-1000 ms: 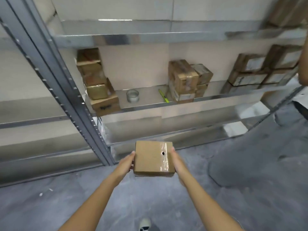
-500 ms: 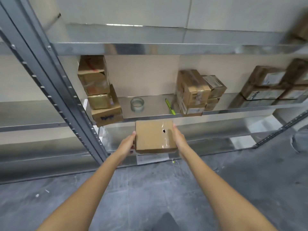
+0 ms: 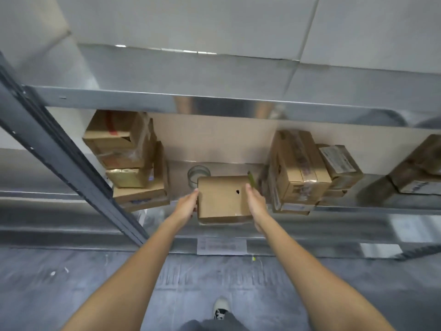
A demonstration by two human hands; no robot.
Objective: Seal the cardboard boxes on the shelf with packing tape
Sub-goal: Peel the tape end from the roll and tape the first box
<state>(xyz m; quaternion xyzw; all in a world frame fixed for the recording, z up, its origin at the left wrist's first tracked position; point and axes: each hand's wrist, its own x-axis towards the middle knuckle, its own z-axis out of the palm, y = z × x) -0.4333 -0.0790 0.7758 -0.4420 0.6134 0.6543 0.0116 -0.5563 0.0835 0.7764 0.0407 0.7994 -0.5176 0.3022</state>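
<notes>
The left hand (image 3: 185,206) and right hand (image 3: 256,206) clamp a small cardboard box (image 3: 223,199) between them, one palm on each side wall, so the grip carries it level over the front edge of the metal shelf (image 3: 358,206), probably to set it into the gap there. Just beyond the grip stands a roll of clear packing tape (image 3: 198,174), and a green marker-like tool (image 3: 251,179) lies beside the right fingertips. Stacked boxes (image 3: 133,161) flank the grip's left side, another stack (image 3: 300,173) its right.

Both arms outstretched, hands (image 3: 222,204) clasping opposite sides.
</notes>
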